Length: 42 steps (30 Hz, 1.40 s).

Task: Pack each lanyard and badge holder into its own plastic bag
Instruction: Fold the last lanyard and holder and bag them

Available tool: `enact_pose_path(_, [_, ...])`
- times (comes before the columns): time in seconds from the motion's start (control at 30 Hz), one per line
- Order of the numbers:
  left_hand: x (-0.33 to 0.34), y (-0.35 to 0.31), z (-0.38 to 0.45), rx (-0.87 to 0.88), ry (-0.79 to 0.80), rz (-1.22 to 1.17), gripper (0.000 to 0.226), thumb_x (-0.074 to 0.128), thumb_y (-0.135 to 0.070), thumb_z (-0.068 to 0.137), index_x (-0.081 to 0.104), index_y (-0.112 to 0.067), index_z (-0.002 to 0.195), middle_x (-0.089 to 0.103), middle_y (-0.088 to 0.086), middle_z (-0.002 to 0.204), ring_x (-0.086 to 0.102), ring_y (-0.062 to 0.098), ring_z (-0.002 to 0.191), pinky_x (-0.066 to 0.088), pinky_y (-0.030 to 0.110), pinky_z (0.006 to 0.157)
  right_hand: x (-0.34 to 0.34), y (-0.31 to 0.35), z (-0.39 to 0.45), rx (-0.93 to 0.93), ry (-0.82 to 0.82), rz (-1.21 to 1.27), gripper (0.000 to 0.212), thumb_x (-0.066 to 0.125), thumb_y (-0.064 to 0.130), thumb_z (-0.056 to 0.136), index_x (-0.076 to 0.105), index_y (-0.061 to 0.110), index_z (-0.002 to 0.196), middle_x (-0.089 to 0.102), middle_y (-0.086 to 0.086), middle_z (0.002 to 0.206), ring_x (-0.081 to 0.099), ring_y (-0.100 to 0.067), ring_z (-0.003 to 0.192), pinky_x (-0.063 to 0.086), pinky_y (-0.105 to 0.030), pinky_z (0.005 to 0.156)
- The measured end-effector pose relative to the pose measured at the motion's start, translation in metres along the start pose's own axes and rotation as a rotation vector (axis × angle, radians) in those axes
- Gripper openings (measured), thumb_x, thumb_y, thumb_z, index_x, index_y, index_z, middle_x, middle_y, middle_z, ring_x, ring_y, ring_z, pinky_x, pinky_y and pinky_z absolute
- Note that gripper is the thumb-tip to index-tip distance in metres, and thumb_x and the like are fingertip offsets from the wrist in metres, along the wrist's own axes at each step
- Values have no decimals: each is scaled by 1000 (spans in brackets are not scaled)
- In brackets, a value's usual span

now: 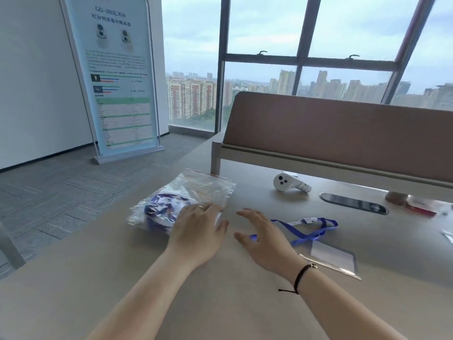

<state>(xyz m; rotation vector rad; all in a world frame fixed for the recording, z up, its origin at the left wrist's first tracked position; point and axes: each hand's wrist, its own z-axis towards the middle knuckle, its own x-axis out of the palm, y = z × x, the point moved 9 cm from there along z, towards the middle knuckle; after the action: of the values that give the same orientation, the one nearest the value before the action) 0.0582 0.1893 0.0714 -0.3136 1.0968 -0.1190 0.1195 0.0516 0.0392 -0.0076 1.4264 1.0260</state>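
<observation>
A pile of clear zip bags [196, 190] lies on the beige table [220, 303], with blue lanyards [161, 209] packed inside. My left hand [198, 229] rests flat on the near right corner of that pile, fingers spread. My right hand [262, 234] hovers open just to its right, fingers apart, holding nothing. Right beside it lies a loose blue lanyard [308, 231] clipped to a clear badge holder [331, 258] with a white card inside; the wrist hides the holder's near-left corner.
A white handheld controller [286, 184] lies further back, next to a dark oval cable slot [353, 203]. A brown desk divider [343, 133] closes the back of the table. Something red [420, 208] sits at the far right. The table's left edge drops to the carpet floor.
</observation>
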Motion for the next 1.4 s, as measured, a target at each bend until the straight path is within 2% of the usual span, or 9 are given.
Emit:
enact_pose_path(0.2, [72, -92, -13, 151, 278, -85, 46, 51, -48, 91, 57, -28, 133, 60, -10, 134, 54, 16, 125, 40, 32, 105, -80, -91, -82, 165, -133, -130, 54, 61, 43, 92, 44, 36, 143, 39, 19, 149, 33, -6, 141, 26, -20, 110])
enact_pose_path(0.43, [113, -162, -25, 231, 387, -2, 50, 48, -51, 94, 53, -26, 137, 54, -6, 141, 48, 19, 133, 38, 33, 110, -91, -166, -139, 347, 28, -325, 60, 38, 68, 92, 35, 41, 145, 14, 15, 164, 2, -10, 152, 4, -36, 124])
enact_pose_path(0.53, [119, -177, -26, 237, 348, -4, 48, 45, -53, 95, 51, -30, 135, 51, -6, 144, 44, 19, 137, 35, 34, 112, -91, -156, -140, 290, -33, -320, 53, 39, 67, 92, 46, 40, 137, 25, 16, 161, 13, -9, 150, 8, -34, 123])
enact_pose_path(0.73, [130, -180, -46, 307, 411, -80, 67, 40, -65, 95, 32, -32, 153, 20, -11, 164, 6, 10, 153, 6, 35, 125, -92, -143, -145, 161, -35, -200, 48, 53, 68, 86, 62, 37, 121, 49, 21, 140, 36, -1, 134, 21, -18, 110])
enact_pose_path(0.87, [117, -183, -51, 374, 434, -175, 67, 43, -77, 85, 57, -34, 136, 51, -19, 143, 34, -1, 138, 22, 30, 120, -98, -138, -148, 140, 57, -85, 40, 75, 59, 73, 73, 34, 104, 60, 20, 120, 52, 0, 115, 37, -18, 100])
enact_pose_path(1.03, [99, -180, -42, 312, 272, -307, 40, 60, -56, 89, 68, -31, 121, 61, -22, 122, 54, -2, 117, 45, 22, 97, -87, -125, -151, 75, 140, -12, 39, 82, 55, 60, 73, 36, 94, 59, 25, 110, 54, 5, 104, 43, -19, 95])
enact_pose_path(1.13, [96, -164, -32, 227, 174, -200, 39, 61, -43, 92, 63, -30, 129, 55, -14, 135, 50, 9, 127, 40, 27, 102, -82, -121, -151, 59, 141, 4, 41, 77, 60, 58, 72, 37, 92, 59, 24, 109, 53, 4, 105, 41, -18, 95])
enact_pose_path(1.27, [107, -125, -20, -4, 265, 38, 66, 50, -53, 94, 33, -25, 151, 29, 2, 160, 23, 24, 147, 25, 38, 118, -88, -130, -148, 152, 13, 151, 25, 79, 49, 69, 72, 38, 90, 65, 20, 98, 62, 4, 95, 47, -20, 88])
enact_pose_path(1.4, [106, -103, -15, -111, 272, -12, 43, 55, -46, 94, 59, -20, 129, 58, 4, 133, 48, 29, 129, 41, 38, 106, -102, -146, -148, 249, -177, 128, 26, 77, 43, 77, 68, 43, 102, 65, 22, 101, 58, 8, 99, 45, -16, 85])
